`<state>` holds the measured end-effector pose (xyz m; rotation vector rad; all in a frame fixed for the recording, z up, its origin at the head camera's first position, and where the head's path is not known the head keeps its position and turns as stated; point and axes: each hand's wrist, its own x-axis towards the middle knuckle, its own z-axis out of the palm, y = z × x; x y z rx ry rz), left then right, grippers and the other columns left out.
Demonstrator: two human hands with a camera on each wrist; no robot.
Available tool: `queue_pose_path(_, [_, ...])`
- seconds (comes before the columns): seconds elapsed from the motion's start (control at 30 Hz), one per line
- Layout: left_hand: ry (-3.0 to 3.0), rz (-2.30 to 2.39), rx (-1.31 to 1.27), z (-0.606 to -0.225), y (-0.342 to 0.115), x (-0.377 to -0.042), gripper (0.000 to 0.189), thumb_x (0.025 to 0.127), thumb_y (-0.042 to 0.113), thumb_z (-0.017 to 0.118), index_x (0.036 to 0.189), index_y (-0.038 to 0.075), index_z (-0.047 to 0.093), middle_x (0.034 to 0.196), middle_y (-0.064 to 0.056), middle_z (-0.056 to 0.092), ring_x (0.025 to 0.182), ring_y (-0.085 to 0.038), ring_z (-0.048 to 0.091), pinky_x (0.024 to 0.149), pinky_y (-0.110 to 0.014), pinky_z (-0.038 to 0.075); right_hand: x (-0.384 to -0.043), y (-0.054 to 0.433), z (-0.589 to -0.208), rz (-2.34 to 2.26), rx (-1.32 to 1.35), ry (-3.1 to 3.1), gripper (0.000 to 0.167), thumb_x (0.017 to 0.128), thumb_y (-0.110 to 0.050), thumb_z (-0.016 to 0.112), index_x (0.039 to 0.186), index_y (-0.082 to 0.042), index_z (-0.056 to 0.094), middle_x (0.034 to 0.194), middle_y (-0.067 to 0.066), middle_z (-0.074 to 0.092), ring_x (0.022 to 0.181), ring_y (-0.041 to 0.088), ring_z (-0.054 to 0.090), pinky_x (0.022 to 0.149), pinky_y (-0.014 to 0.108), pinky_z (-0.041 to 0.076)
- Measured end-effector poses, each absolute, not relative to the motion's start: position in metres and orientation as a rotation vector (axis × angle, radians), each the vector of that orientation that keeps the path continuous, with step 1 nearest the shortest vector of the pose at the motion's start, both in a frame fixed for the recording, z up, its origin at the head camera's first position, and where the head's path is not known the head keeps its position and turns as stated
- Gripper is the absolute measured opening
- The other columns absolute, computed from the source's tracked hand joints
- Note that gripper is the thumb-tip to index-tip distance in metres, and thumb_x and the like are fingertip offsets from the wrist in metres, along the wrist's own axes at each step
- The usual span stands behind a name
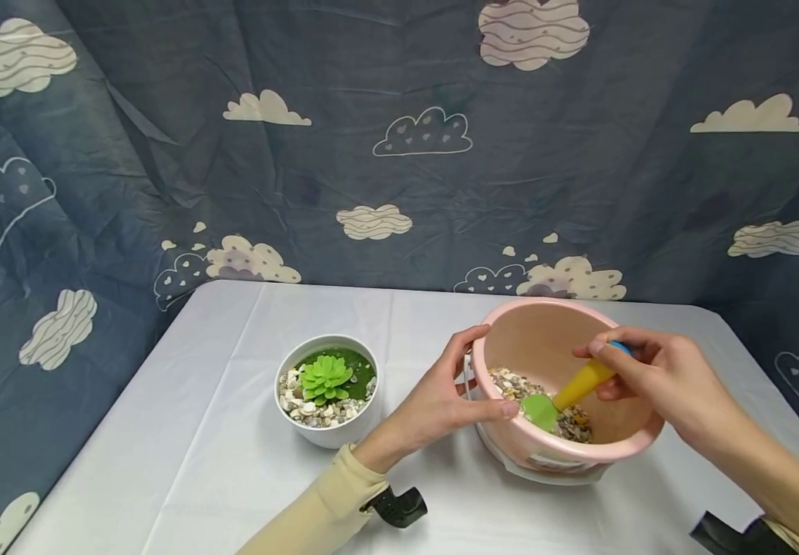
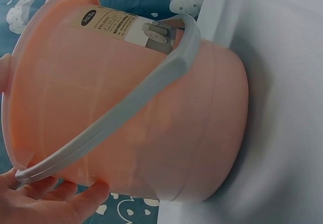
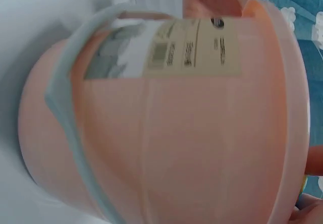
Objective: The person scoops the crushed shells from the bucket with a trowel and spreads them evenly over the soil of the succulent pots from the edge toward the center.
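Observation:
A pink plastic bucket (image 1: 531, 339) stands upright on the table, with small mixed pebbles (image 1: 510, 379) in its bottom. My left hand (image 1: 434, 401) holds the bucket's left side, the thumb over the front of the rim. In the left wrist view, several of its fingers lie against the outer wall beside the grey bail handle (image 2: 136, 95). Inside the bucket, my right hand (image 1: 656, 378) grips a small toy shovel (image 1: 582, 384) by its yellow handle with a blue end. The shovel's green blade points down onto the pebbles; its tip is hard to make out.
Left of the bucket stands a white bowl (image 1: 333, 438) with a green succulent (image 1: 326, 379), pebbles and a dark green patch. A white cloth (image 1: 233, 462) covers the table. Behind hangs a dark blue curtain (image 1: 344, 177) with clouds.

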<state>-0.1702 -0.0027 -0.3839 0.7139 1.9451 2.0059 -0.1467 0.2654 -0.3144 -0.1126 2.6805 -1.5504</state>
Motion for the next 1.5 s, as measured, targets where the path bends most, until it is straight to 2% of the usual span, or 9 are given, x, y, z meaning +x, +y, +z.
queue_pose_path(0.23, [1.947,1.995,0.704,-0.386,-0.004,-0.170,0.087,0.079,0.020,0.082,0.150,0.029,0.033,0.148,0.009,0.040,0.130,-0.008,0.044,0.108,-0.034,0.036,-0.160,0.267,-0.319,-1.681,-0.207,2.603,0.037,0.100,-0.020,0.060,0.120,0.011,0.059,0.104,-0.008,0.073,0.082,0.019,0.072,0.067,0.032,0.059])
queue_pose_path(0.53, [1.952,1.994,0.706,-0.384,-0.002,-0.171,0.087,0.079,0.022,0.082,0.150,0.031,0.033,0.151,0.005,0.037,0.137,-0.018,0.038,0.108,-0.034,0.036,-0.159,0.274,-0.318,-1.875,-0.240,2.507,0.021,0.098,-0.013,0.062,0.113,0.002,0.066,0.105,-0.003,0.074,0.080,0.020,0.072,0.066,0.032,0.058])
queue_pose_path(0.7, [1.961,1.989,0.702,-0.385,-0.002,-0.171,0.087,0.079,0.021,0.082,0.150,0.031,0.033,0.150,0.007,0.038,0.136,-0.018,0.039,0.108,-0.037,0.035,-0.154,0.280,-0.320,-1.987,-0.241,2.435,0.020,0.098,-0.012,0.062,0.110,0.004,0.065,0.106,0.002,0.074,0.081,0.019,0.071,0.067,0.032,0.057])
queue_pose_path(0.87, [1.960,1.985,0.701,-0.385,-0.002,-0.171,0.088,0.079,0.021,0.082,0.151,0.029,0.032,0.150,0.006,0.037,0.134,-0.017,0.042,0.108,-0.038,0.036,-0.148,0.291,-0.323,-1.997,-0.240,2.465,0.018,0.099,-0.010,0.060,0.111,0.002,0.065,0.105,0.000,0.074,0.079,0.020,0.071,0.068,0.029,0.057])
queue_pose_path(1.1, [1.931,2.012,0.702,-0.385,-0.002,-0.171,0.088,0.079,0.019,0.082,0.151,0.029,0.032,0.152,0.006,0.036,0.135,-0.017,0.041,0.108,-0.034,0.035,-0.141,0.303,-0.327,-1.968,-0.321,2.532,0.019,0.101,-0.007,0.054,0.116,0.003,0.061,0.110,0.000,0.071,0.084,0.014,0.068,0.070,0.021,0.056])
queue_pose_path(1.33, [1.941,2.004,0.689,-0.386,-0.003,-0.171,0.089,0.078,0.023,0.082,0.152,0.029,0.031,0.153,0.005,0.033,0.140,-0.018,0.034,0.109,-0.034,0.033,-0.137,0.309,-0.330,-1.895,-0.281,2.623,0.019,0.103,-0.011,0.050,0.117,0.001,0.057,0.110,-0.004,0.070,0.078,0.015,0.064,0.070,0.016,0.054])
queue_pose_path(1.5, [1.927,2.015,0.705,-0.387,-0.002,-0.171,0.088,0.079,0.026,0.081,0.151,0.031,0.031,0.154,0.006,0.032,0.139,-0.019,0.035,0.109,-0.034,0.034,-0.134,0.313,-0.332,-2.039,-0.261,2.521,0.018,0.103,-0.011,0.050,0.116,0.001,0.055,0.109,-0.001,0.070,0.076,0.016,0.063,0.070,0.016,0.053])
